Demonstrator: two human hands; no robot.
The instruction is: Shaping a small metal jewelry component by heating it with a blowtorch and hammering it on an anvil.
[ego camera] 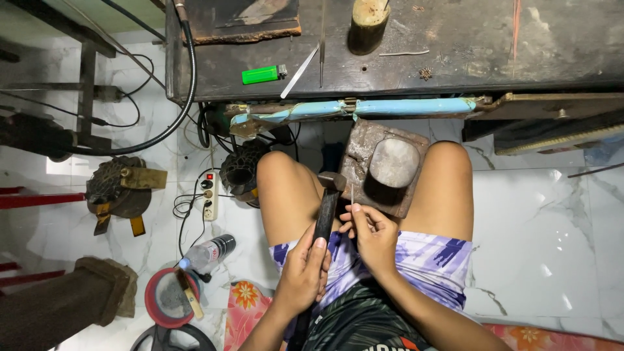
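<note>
the left hand point(304, 270) is wrapped tight around the dark handle of a hammer point(327, 205), whose head points far, between the knees. just right of it, the right hand point(372, 233) pinches a thin metal pin point(352, 194) upright. beyond sits a metal block point(385, 166), then a dark workbench point(455, 52) with a green lighter point(261, 75).

Below me, white marble-look tiled floor point(546, 227), glossy, bright daylight patch at left. Ahead, dark scarred wooden workbench point(455, 52), blue-wrapped bar point(364, 107) along its front edge. Black hose point(185, 84) curving off bench corner. White power strip point(208, 195) on floor. Dark lump lower left, perhaps wooden stump point(58, 302).
</note>
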